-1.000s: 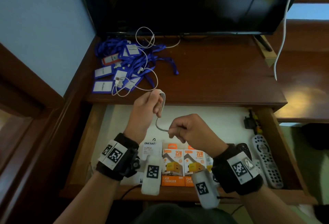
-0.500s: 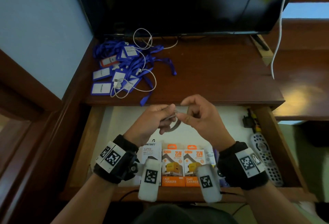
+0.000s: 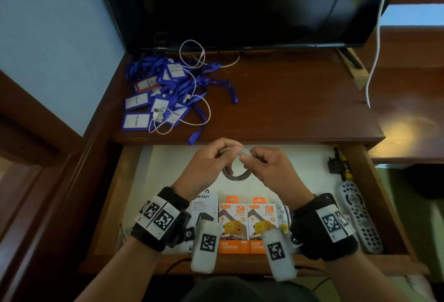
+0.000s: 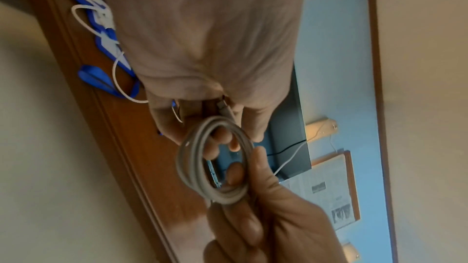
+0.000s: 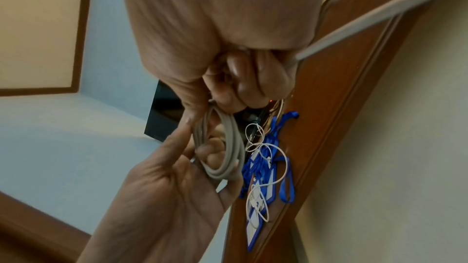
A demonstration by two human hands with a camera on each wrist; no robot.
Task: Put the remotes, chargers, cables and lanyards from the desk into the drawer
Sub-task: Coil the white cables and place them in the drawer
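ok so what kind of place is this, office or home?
Probably a home or hotel room, though I can't be sure. A dark TV screen stands on a wooden desk against a blue wall, a remote lies in the open drawer, and framed paper hangs nearby.

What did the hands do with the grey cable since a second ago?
They wound the grey cable into a small coil. Left hand and right hand came together above the drawer, both holding it. The lanyards and white cable stayed on the desk.
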